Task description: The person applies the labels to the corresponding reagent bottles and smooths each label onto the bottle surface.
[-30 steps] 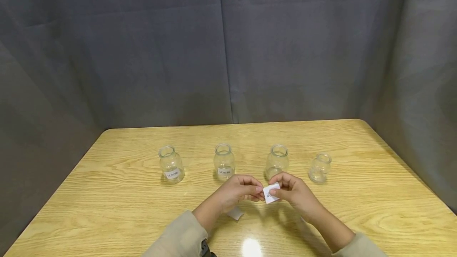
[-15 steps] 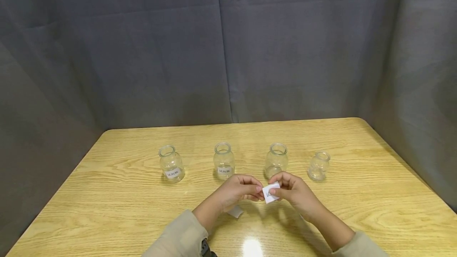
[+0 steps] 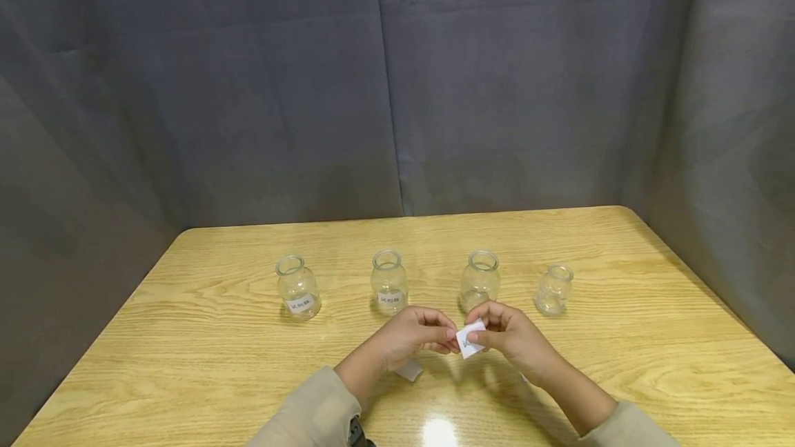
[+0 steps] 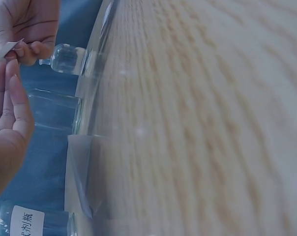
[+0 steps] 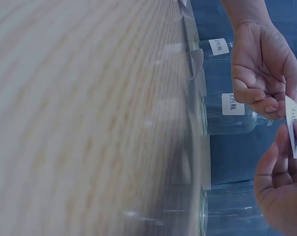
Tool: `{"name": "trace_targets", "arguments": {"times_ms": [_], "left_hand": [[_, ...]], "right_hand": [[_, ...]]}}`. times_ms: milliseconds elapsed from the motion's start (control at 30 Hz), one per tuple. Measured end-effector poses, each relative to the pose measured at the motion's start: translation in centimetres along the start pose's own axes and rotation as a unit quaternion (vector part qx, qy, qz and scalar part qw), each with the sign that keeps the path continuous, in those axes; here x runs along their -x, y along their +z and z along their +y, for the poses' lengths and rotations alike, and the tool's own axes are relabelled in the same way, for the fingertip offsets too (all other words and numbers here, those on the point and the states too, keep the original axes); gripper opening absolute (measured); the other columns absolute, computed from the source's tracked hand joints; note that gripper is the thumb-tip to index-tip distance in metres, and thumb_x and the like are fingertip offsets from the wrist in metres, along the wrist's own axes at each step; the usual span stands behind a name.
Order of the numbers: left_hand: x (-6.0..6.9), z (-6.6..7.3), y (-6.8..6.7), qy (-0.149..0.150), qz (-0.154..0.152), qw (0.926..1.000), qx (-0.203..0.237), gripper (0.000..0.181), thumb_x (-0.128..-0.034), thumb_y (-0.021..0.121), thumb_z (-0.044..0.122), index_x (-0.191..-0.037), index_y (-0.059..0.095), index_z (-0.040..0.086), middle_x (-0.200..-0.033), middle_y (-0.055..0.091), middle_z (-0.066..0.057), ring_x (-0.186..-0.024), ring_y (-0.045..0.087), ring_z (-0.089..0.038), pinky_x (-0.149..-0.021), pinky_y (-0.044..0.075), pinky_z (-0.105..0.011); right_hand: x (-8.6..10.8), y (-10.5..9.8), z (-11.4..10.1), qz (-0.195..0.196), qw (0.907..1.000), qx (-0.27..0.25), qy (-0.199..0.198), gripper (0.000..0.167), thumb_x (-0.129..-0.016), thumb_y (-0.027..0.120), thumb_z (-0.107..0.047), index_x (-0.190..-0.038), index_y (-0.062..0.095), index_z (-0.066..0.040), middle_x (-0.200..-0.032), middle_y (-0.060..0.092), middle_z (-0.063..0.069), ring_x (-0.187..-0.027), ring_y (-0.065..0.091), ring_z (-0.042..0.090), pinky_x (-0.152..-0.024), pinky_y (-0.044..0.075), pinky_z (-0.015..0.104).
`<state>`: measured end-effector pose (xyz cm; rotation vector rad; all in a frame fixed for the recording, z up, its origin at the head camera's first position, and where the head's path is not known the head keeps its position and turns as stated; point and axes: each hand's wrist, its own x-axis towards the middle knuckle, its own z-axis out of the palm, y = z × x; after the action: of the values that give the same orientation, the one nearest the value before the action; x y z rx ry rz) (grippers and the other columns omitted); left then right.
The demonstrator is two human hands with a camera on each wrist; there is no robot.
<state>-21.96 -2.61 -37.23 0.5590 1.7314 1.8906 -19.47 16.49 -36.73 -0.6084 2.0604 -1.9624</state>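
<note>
Our right hand (image 3: pixel 512 340) has its grip on a small white label (image 3: pixel 467 348), thumb flat across the printed face and fingers behind. Our left hand (image 3: pixel 415 332) pinches at the label's near-left edge between thumb and fingertips, so both grips meet on this one thin, square-cornered piece, held up above the counter (image 3: pixel 186 364). Dark printed characters show beside the right thumb, which hides part of them.

Below our left wrist lies a pale slip (image 3: pixel 410 370), smooth and curling up along one side. Just past our hands, four clear glass jars stand upright in a row, round-bodied with narrower necks and thick rims. The leftmost jar (image 3: pixel 290 283) and second jar (image 3: pixel 389 278) wear white printed stickers low on their fronts; the third jar (image 3: pixel 479 285), partly behind our right hand, and the smaller fourth jar (image 3: pixel 554 288) show plain glass. We wear beige sleeves (image 3: pixel 310 409), with a black band (image 3: pixel 357 433) at the left wrist.

The wood's yellow grain runs mostly sideways, glossy near us. The jars stand well apart, leaving lanes between them, and broad wood stretches out on either side. The counter's far corners are rounded, and dark grey cloth (image 3: pixel 279 102) hangs beyond its back edge and along both sides.
</note>
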Motion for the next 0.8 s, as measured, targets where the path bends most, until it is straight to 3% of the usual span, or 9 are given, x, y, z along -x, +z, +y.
{"name": "trace_targets", "arguments": {"times_ms": [567, 800], "left_hand": [[0.08, -0.26, -0.06, -0.008, 0.026, 0.9996, -0.002, 0.019, -0.0807, 0.053, 0.0, -0.091, 0.054, -0.015, -0.074, 0.061, -0.005, -0.07, 0.059, -0.015, -0.072, 0.048, -0.031], [0.11, -0.16, -0.25, -0.001, 0.044, 0.9986, -0.029, 0.019, -0.08, 0.056, 0.001, -0.089, 0.055, -0.015, -0.074, 0.062, -0.008, -0.07, 0.061, -0.017, -0.07, 0.048, -0.032]], "right_hand": [[-0.24, 0.39, 0.21, 0.024, 0.9995, 0.019, 0.01, 0.034, -0.077, 0.063, -0.01, -0.096, 0.046, 0.013, -0.079, 0.052, 0.006, -0.073, 0.052, 0.016, -0.067, 0.046, 0.028], [-0.15, 0.35, 0.0, 0.056, 0.9974, 0.042, 0.018, 0.038, -0.078, 0.061, -0.009, -0.104, 0.043, 0.013, -0.078, 0.049, 0.007, -0.071, 0.049, 0.017, -0.065, 0.046, 0.028]]}}
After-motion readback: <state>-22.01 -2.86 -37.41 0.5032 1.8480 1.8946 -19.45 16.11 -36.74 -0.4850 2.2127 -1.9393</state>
